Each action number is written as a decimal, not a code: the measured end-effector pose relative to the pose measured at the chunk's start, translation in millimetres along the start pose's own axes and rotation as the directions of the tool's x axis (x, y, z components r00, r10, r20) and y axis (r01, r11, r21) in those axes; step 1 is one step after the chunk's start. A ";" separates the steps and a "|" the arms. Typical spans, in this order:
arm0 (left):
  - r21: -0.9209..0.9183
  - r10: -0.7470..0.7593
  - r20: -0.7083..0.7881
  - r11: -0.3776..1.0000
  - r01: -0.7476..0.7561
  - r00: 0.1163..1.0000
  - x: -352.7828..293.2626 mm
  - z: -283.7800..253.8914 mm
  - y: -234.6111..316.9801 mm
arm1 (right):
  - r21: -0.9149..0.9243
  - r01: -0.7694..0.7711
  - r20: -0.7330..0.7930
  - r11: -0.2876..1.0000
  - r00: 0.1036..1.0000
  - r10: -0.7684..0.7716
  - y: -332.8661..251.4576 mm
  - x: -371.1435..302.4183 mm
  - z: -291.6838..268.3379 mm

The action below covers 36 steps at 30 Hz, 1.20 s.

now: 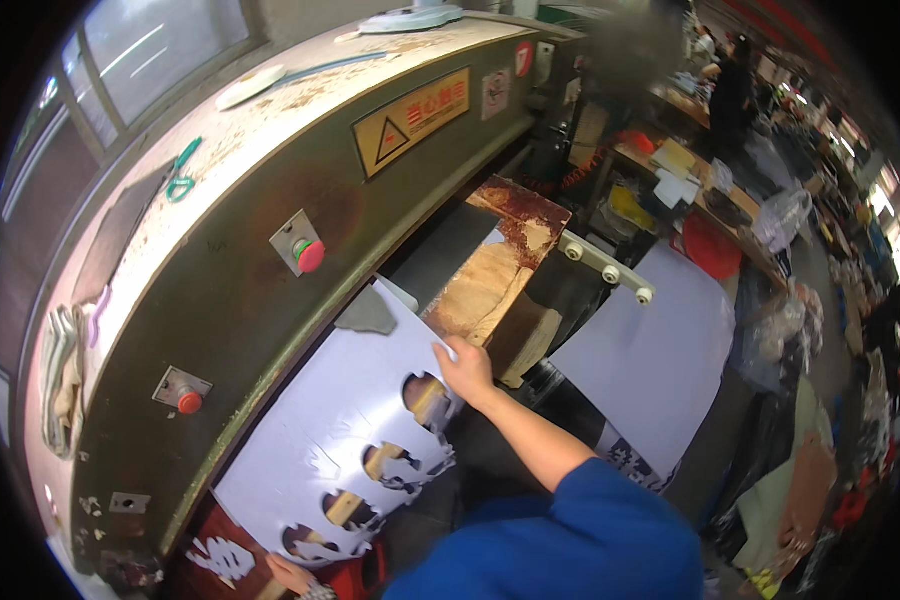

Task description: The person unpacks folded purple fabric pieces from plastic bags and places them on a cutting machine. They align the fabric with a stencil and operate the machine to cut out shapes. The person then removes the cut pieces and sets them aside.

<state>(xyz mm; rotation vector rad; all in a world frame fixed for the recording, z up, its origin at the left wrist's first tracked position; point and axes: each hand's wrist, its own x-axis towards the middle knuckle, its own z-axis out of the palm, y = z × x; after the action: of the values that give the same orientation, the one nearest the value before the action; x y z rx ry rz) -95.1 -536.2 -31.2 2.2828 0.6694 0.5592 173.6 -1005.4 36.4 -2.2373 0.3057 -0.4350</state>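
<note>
A white sheet (315, 420) with a row of ragged cut-out holes along its near side lies in front of a green machine beam. My right hand (465, 368) is closed on the sheet's right edge, the thumb on top. At the sheet's lower left corner, my left hand (291, 577) pinches the edge; part of it is cut off by the picture's rim. A small grey offcut (368, 312) rests on the sheet's far end. White letter-like scraps (222, 560) lie on a reddish-brown board beside the left hand.
The green machine beam (260, 300) carries a red push button (310, 256) and a second red button (189, 402). Scissors (182, 178) with green handles lie on its top. A worn wooden block (485, 285) stands beyond my right hand. Another white sheet (660, 350) hangs at right.
</note>
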 end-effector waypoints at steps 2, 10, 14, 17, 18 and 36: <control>0.022 0.040 -0.109 0.999 -0.038 0.993 -16.9 -4.5 -11.3 | -0.063 -0.083 0.101 0.995 0.991 0.089 5.8 -16.0 -29.4; -0.130 -0.434 0.212 0.876 0.465 0.876 -73.7 -30.9 18.6 | -0.193 0.429 0.301 0.882 0.882 -0.363 -9.6 1.4 -30.3; 0.159 -0.164 -0.113 0.971 0.181 0.980 -111.3 -51.1 53.7 | -0.209 0.510 0.482 0.835 0.796 -0.366 -11.1 11.0 -27.3; 0.045 -0.421 -0.217 0.897 0.440 0.881 -128.2 -63.3 81.0 | -0.027 0.529 0.419 0.848 0.776 -0.471 -2.9 2.8 -42.8; 0.003 -0.451 -0.243 0.885 0.466 0.859 -128.4 -62.2 92.1 | -0.004 0.496 0.467 0.868 0.769 -0.437 -0.5 0.8 -50.5; -0.438 0.741 0.478 0.666 -0.604 0.471 -70.9 196.9 350.1 | -0.375 0.438 0.337 0.817 0.885 -0.320 92.3 -14.7 -177.7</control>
<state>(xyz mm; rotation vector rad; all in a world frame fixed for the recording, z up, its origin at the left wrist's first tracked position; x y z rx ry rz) 65.8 -897.0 70.8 2.2550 -0.6694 0.1428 81.3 -1180.4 70.2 -2.7843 -0.2220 -0.2904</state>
